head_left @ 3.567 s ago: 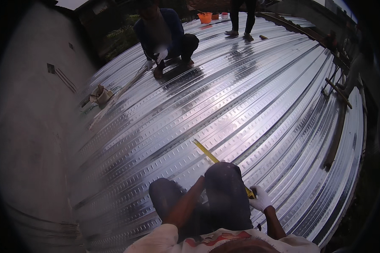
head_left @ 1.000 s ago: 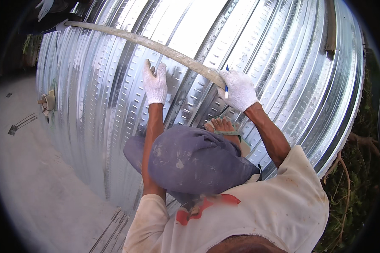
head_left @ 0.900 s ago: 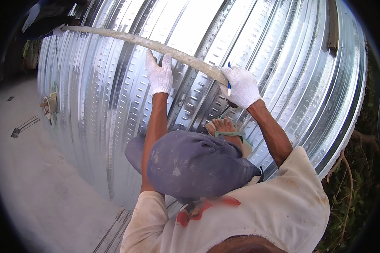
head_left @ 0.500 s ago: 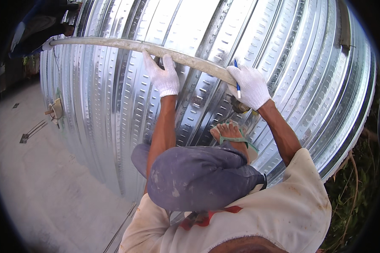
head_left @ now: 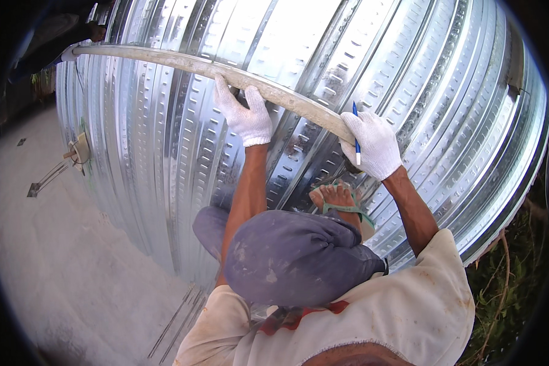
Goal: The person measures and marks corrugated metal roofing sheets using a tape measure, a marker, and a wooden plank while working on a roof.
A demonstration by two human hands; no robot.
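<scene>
A long, pale, stained bar (head_left: 183, 64) lies across the ribbed metal sheets, its curve matching the lens's bend. My right hand (head_left: 375, 143), in a white knitted glove, closes round its right end. A blue pen (head_left: 356, 134) with a white tip sticks out from the same hand's fingers. Further left, my gloved left hand (head_left: 247, 116) rests its stretched fingers against the bar's near edge, thumb apart from them. Shiny corrugated metal decking (head_left: 192, 134) with rows of embossed marks spreads under both hands. My sandalled foot (head_left: 338, 198) stands on it below the right hand.
At the bar's far left end, another person's gloved hand (head_left: 69, 53) touches it. Grey concrete floor (head_left: 79, 244) borders the decking on the left, with thin rods (head_left: 177, 320) on it. A small object with a cord (head_left: 79, 152) sits at the sheet edge. Plants (head_left: 506, 293) grow beyond the right edge.
Both my hands have shifted slightly right and toward me, and the bar's right end has moved with them. The pen now stands more upright in the view.
</scene>
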